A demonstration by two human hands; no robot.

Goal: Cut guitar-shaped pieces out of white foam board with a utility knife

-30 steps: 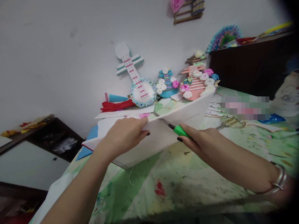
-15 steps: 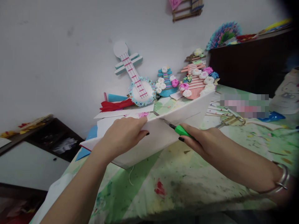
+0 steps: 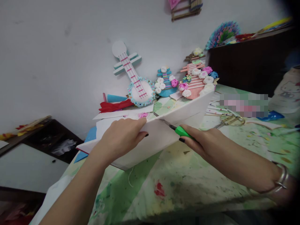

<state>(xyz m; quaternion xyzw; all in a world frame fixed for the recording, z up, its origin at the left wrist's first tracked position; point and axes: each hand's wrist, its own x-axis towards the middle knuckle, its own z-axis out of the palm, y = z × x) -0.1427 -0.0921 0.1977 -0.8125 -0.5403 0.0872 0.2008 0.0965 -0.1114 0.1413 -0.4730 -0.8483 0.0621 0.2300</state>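
A white foam board (image 3: 150, 147) stands on its long edge across the table, tilted, with a faint line drawn near its right end. My left hand (image 3: 124, 134) is closed over its top edge, thumb on the near face and fingers behind, partly hidden. In my right hand (image 3: 201, 140) is a utility knife (image 3: 182, 131) with a green handle. Its thin blade crosses the board's top edge just right of my left thumb. How deep the blade sits in the board, I cannot tell.
Behind the board a white toy lute (image 3: 142, 90) leans on the wall, beside a small blue one (image 3: 166, 84) and a pink flowered one (image 3: 195, 82). Gold-handled scissors (image 3: 232, 119) and several markers (image 3: 217, 109) lie right. A dark cabinet (image 3: 241, 67) stands behind.
Both hands keep their grips, and the knife stays at nearly the same spot on the board's edge. The whole view has shifted slightly.
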